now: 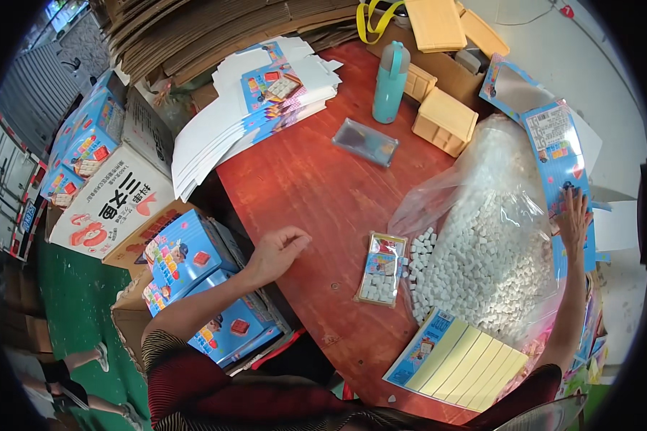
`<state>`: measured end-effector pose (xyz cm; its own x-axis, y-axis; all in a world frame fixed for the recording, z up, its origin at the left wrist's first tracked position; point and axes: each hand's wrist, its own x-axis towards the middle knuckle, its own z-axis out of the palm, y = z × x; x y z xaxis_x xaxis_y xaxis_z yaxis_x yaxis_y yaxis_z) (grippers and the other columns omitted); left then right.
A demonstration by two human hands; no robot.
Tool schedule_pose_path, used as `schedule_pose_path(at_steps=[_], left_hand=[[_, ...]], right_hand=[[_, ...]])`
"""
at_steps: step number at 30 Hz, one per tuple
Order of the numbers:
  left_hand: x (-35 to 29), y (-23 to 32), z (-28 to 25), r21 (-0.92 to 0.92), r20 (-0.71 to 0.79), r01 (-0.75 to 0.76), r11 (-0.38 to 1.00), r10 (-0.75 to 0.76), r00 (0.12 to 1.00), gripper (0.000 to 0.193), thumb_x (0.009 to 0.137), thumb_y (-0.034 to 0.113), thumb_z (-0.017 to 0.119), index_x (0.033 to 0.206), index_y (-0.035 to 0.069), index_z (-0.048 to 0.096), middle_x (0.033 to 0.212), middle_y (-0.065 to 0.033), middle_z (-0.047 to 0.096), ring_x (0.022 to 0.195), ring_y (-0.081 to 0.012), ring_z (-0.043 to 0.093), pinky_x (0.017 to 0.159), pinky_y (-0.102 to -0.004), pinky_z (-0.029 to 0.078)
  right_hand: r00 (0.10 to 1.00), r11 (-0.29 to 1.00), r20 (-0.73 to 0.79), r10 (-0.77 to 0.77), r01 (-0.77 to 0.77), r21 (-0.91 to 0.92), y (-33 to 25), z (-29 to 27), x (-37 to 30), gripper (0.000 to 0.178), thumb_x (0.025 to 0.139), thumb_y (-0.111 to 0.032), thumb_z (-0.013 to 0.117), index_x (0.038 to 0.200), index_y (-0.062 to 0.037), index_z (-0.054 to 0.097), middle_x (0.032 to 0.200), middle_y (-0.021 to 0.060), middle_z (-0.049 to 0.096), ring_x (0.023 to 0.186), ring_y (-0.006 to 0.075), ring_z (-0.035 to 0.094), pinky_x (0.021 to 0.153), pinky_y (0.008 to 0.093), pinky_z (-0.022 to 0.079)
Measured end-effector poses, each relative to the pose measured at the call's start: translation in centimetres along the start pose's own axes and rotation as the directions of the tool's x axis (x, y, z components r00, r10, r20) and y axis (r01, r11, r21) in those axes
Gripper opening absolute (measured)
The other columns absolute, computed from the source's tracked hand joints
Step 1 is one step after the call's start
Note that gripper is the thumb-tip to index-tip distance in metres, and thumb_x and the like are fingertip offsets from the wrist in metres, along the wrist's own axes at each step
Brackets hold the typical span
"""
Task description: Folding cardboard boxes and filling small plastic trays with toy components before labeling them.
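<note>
Over the left side of the red table (266, 183), my left hand (272, 255) hovers with its fingers curled together, and nothing shows in them. My right hand (574, 221) reaches far right, fingers stretched out flat against a blue printed cardboard box blank (553, 158). Beside that hand lies a clear plastic bag (482, 208) spilling many small white cubes (482, 266). Between my hands rests a small clear-lidded pack (381, 269) holding white cubes and a colored card. A yellow-striped printed sheet (456, 359) lies at the near edge, partly against the cubes.
A stack of flat printed box blanks (255, 108) overhangs the far left edge. A teal bottle (390, 82), a clear case (365, 142) and cream plastic bins (444, 122) stand at the back. Left of the table, cartons (115, 201) hold blue boxes (187, 251); another person's legs (79, 373) show lower left.
</note>
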<state>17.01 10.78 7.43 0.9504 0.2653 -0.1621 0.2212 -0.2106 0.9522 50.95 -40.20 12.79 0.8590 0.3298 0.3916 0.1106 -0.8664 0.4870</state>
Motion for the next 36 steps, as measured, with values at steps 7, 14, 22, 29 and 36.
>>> schedule_pose_path(at_steps=[7, 14, 22, 29, 36], left_hand=[[10.2, 1.7, -7.6, 0.848, -0.396, 0.001, 0.530, 0.633, 0.665, 0.028, 0.072, 0.017, 0.057, 0.095, 0.001, 0.053, 0.095, -0.0173, 0.054, 0.091, -0.0330, 0.049, 0.076, -0.0382, 0.040], [22.3, -2.5, -17.4, 0.851, -0.486, 0.301, 0.430, 0.428, 0.762, 0.045, 0.071, 0.037, 0.056, 0.097, 0.000, 0.053, 0.101, -0.0187, 0.051, 0.097, -0.0325, 0.046, 0.080, -0.0433, 0.039], [20.9, 0.9, -11.9, 0.925, -0.273, -0.013, 0.379, 0.689, 0.671, 0.021, 0.070, 0.013, 0.059, 0.089, 0.003, 0.056, 0.088, -0.0124, 0.056, 0.080, -0.0292, 0.052, 0.070, -0.0369, 0.042], [21.6, 0.2, -17.9, 0.975, -0.115, -0.066, 0.213, 0.735, 0.668, 0.016, 0.074, 0.010, 0.051, 0.089, 0.004, 0.055, 0.080, -0.0137, 0.056, 0.074, -0.0302, 0.053, 0.064, -0.0383, 0.042], [16.5, 9.7, -18.8, 0.935, -0.298, -0.129, 0.331, 0.928, 0.225, 0.014, 0.079, 0.008, 0.042, 0.088, 0.006, 0.052, 0.079, -0.0153, 0.055, 0.069, -0.0309, 0.053, 0.058, -0.0357, 0.041]], right_hand=[[0.978, 0.998, -0.200, 0.059, -0.061, -0.006, -0.4, -0.1, -0.3, 0.061, 0.071, -0.009, 0.054, 0.126, -0.0173, 0.027, 0.132, 0.0098, 0.023, 0.121, 0.0298, 0.021, 0.088, 0.0542, 0.021], [0.936, 0.948, -0.350, -0.045, 0.151, 0.281, -5.1, -5.6, -3.3, 0.063, 0.062, -0.005, 0.064, 0.119, -0.0097, 0.037, 0.122, 0.0153, 0.033, 0.112, 0.0329, 0.033, 0.089, 0.0402, 0.029], [1.000, 0.890, -0.011, 0.002, 0.003, 0.456, -4.8, -9.8, -12.3, 0.059, 0.063, -0.005, 0.063, 0.116, -0.0086, 0.038, 0.120, 0.0188, 0.033, 0.108, 0.0350, 0.035, 0.087, 0.0403, 0.032], [0.990, 0.822, -0.071, -0.119, 0.138, 0.552, -5.8, -13.5, -14.3, 0.050, 0.064, -0.008, 0.064, 0.110, -0.0064, 0.044, 0.116, 0.0190, 0.040, 0.101, 0.0351, 0.043, 0.083, 0.0382, 0.038], [0.985, 0.775, -0.006, -0.175, 0.142, 0.616, -8.9, -19.2, -16.3, 0.038, 0.069, -0.010, 0.060, 0.104, -0.0049, 0.047, 0.109, 0.0159, 0.047, 0.095, 0.0322, 0.048, 0.080, 0.0368, 0.040]])
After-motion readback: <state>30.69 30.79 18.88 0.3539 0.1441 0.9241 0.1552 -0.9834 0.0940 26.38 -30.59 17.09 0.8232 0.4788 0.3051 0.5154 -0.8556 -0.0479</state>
